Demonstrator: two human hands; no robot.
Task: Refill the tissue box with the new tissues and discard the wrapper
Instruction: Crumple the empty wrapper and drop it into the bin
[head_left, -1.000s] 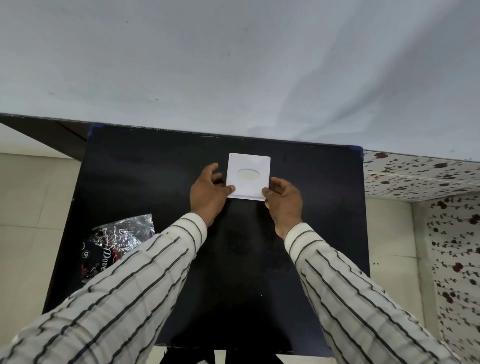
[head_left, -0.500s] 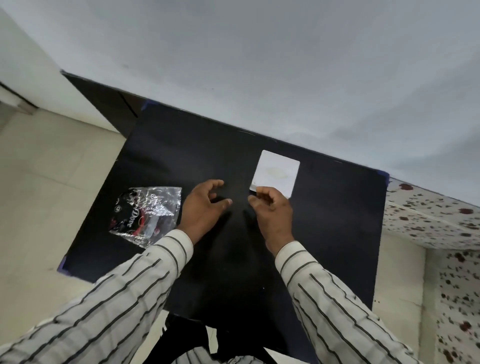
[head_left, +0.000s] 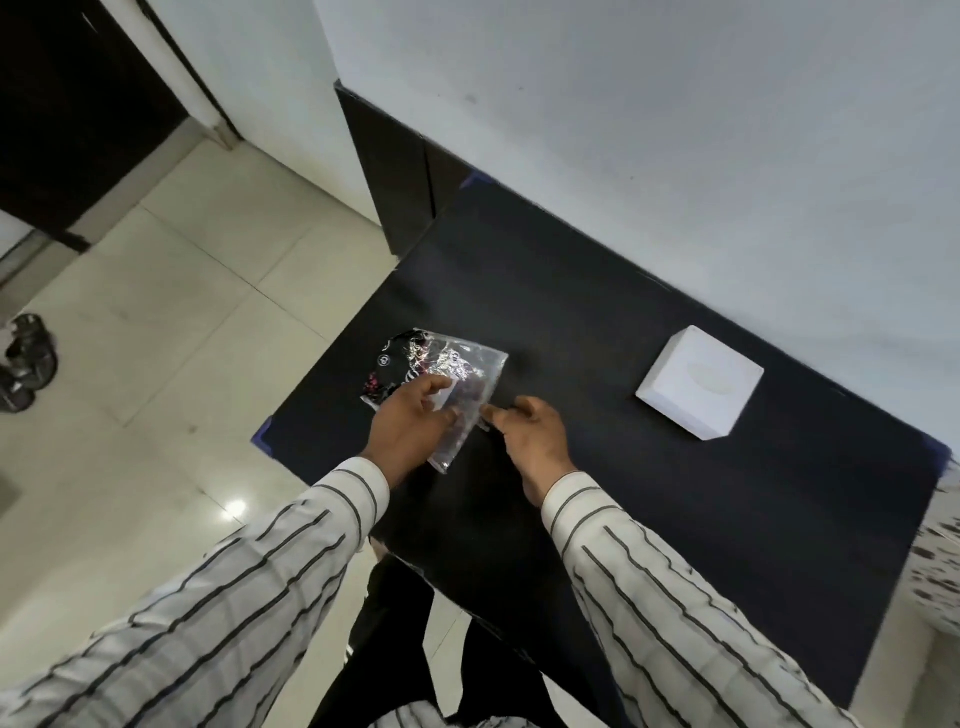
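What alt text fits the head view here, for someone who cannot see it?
Both hands meet at a crinkled plastic wrapper on a black table: the left hand lies on it, and the right hand touches its near edge. A closed white tissue box stands apart to the right.

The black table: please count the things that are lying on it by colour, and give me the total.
White: 1, the tissue box.
Shiny clear plastic with dark print: 1, the wrapper, which the left hand grips while the right hand touches its edge.
Total: 2 things on the black table.
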